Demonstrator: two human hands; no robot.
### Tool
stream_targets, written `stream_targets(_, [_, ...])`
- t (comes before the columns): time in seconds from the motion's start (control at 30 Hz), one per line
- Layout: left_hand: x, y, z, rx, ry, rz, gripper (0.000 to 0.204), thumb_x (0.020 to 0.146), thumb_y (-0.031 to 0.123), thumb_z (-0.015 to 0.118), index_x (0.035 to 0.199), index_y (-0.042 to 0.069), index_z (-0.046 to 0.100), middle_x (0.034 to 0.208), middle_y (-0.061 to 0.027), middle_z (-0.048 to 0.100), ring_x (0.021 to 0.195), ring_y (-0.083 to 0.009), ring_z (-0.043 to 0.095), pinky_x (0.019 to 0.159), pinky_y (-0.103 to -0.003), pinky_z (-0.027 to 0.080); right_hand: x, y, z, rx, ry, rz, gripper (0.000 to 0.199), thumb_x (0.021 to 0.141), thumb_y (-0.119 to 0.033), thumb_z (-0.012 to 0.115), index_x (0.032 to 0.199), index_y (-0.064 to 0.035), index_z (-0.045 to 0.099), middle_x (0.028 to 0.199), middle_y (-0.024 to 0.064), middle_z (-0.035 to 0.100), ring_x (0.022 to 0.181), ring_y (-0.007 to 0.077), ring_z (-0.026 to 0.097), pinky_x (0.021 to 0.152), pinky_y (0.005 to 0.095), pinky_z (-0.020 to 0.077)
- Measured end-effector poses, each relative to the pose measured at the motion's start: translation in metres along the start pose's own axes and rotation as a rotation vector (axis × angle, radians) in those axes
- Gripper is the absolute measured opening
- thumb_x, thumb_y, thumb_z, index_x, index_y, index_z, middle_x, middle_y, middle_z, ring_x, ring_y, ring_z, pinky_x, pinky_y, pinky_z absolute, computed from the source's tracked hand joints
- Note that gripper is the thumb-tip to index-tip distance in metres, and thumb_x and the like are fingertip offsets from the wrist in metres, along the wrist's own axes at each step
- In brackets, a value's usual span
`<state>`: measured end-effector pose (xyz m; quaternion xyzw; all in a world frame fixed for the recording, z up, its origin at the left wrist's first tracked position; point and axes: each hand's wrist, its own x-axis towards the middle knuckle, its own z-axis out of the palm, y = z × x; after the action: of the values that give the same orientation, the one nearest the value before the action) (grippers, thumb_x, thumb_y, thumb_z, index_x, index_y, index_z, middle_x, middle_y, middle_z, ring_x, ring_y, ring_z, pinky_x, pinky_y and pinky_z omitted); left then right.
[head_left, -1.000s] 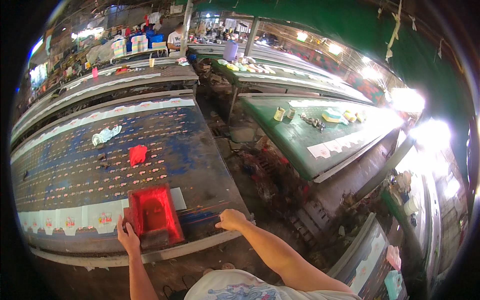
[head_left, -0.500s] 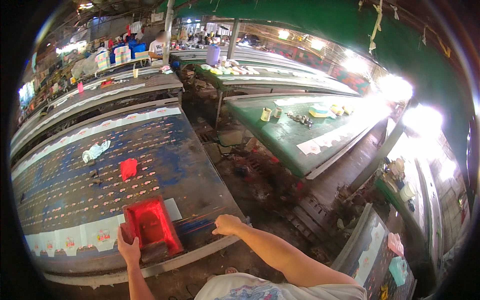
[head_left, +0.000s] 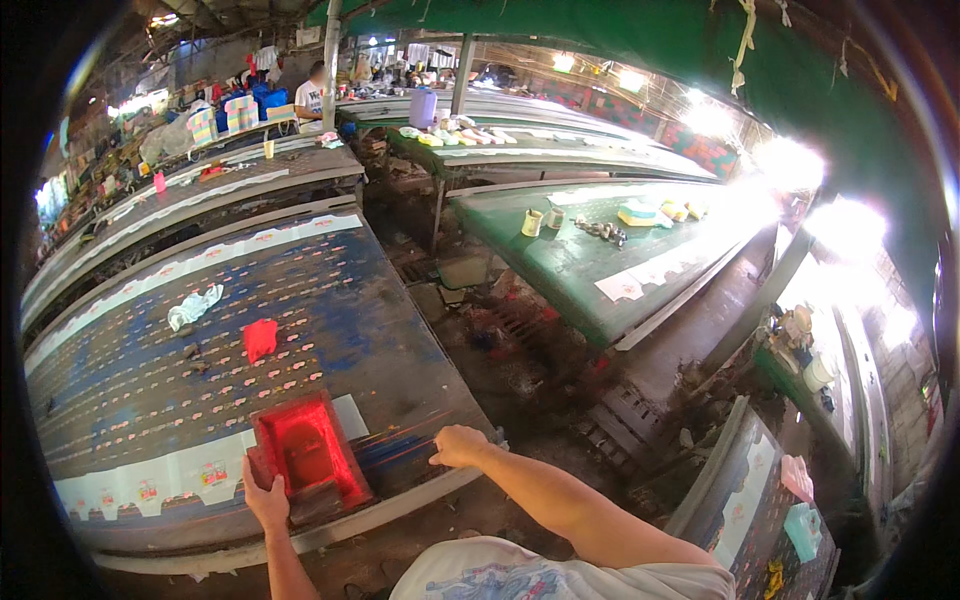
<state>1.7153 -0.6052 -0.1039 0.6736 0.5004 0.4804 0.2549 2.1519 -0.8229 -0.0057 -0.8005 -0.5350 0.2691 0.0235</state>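
Note:
A red-stained screen printing frame [head_left: 312, 446] with raised sides lies at the near edge of the long dark table, over a strip of white printed fabric pieces [head_left: 180, 474]. My left hand [head_left: 267, 499] grips its near left side, thumb toward the inside. To the right, my right hand [head_left: 461, 447] is closed in a loose fist above the table's right end, apart from the frame. Whatever that fist may hold is hidden. Beyond the frame lie a red cloth [head_left: 260, 340] and a crumpled pale cloth [head_left: 195, 307].
The dark table [head_left: 400, 360] carries rows of small printed marks. Across a littered aisle stands a green table [head_left: 570, 270] with cans [head_left: 532, 224] and fabric. Another table [head_left: 735, 480] is at lower right. Far back, a person [head_left: 312, 95] is near a post [head_left: 331, 60].
The view has shifted slightly. Both hands keep nearly the same places, the left still on the frame and the right still closed above the table's end.

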Motion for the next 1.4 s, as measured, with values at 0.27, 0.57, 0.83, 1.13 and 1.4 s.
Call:
stream_targets(0.27, [0.002, 0.010, 0.000, -0.033, 0.005, 0.008, 0.091, 0.086, 0.000, 0.083, 0.170, 0.000, 0.050, 0.163, -0.0279, 0.064, 0.152, -0.0397, 0.062, 0.128, -0.047, 0.047, 0.016, -0.014, -0.030, -0.173, -0.158, -0.014, 0.043, 0.095, -0.043, 0.090, 0.115, -0.0051, 0.086, 0.119, 0.0188, 0.086, 0.116, 0.0399, 0.081, 0.099, 0.0552, 0.0628])
stream_targets(0.57, [-0.001, 0.021, 0.000, -0.053, 0.022, 0.004, 0.091, 0.085, 0.002, 0.085, 0.168, -0.003, 0.051, 0.160, -0.0274, 0.066, 0.152, -0.0390, 0.063, 0.128, -0.045, 0.047, 0.012, -0.029, -0.031, -0.272, -0.201, 0.055, 0.025, 0.084, -0.009, 0.083, 0.107, 0.0006, 0.088, 0.119, 0.0251, 0.085, 0.117, 0.0420, 0.083, 0.097, 0.0558, 0.0641])
stream_targets(0.83, [-0.006, 0.031, -0.005, -0.054, 0.034, -0.034, 0.088, 0.085, -0.001, 0.084, 0.168, -0.002, 0.053, 0.162, -0.0257, 0.066, 0.151, -0.0357, 0.064, 0.127, -0.045, 0.048, 0.010, -0.034, -0.030, -0.294, -0.196, 0.020, 0.036, 0.080, -0.007, 0.079, 0.114, 0.0017, 0.086, 0.123, 0.0264, 0.084, 0.119, 0.0442, 0.081, 0.096, 0.0562, 0.0643])
stream_targets(1.13, [0.000, 0.019, -0.008, -0.027, 0.007, -0.027, 0.090, 0.084, -0.001, 0.084, 0.168, -0.001, 0.053, 0.163, -0.0256, 0.065, 0.151, -0.0349, 0.063, 0.127, -0.044, 0.048, 0.005, -0.033, -0.022, -0.278, -0.136, -0.034, 0.035, 0.089, -0.012, 0.075, 0.120, -0.0007, 0.086, 0.130, 0.0222, 0.083, 0.123, 0.0411, 0.080, 0.099, 0.0543, 0.0647])
stream_targets(1.4, [0.011, 0.007, -0.006, -0.209, 0.009, 0.043, 0.089, 0.084, -0.007, 0.082, 0.168, -0.003, 0.054, 0.164, -0.0222, 0.064, 0.151, -0.0321, 0.061, 0.129, -0.044, 0.045, -0.009, -0.031, -0.012, -0.260, -0.038, -0.062, 0.034, 0.092, -0.018, 0.075, 0.121, -0.0041, 0.087, 0.128, 0.0205, 0.085, 0.122, 0.0379, 0.082, 0.100, 0.0539, 0.0654])
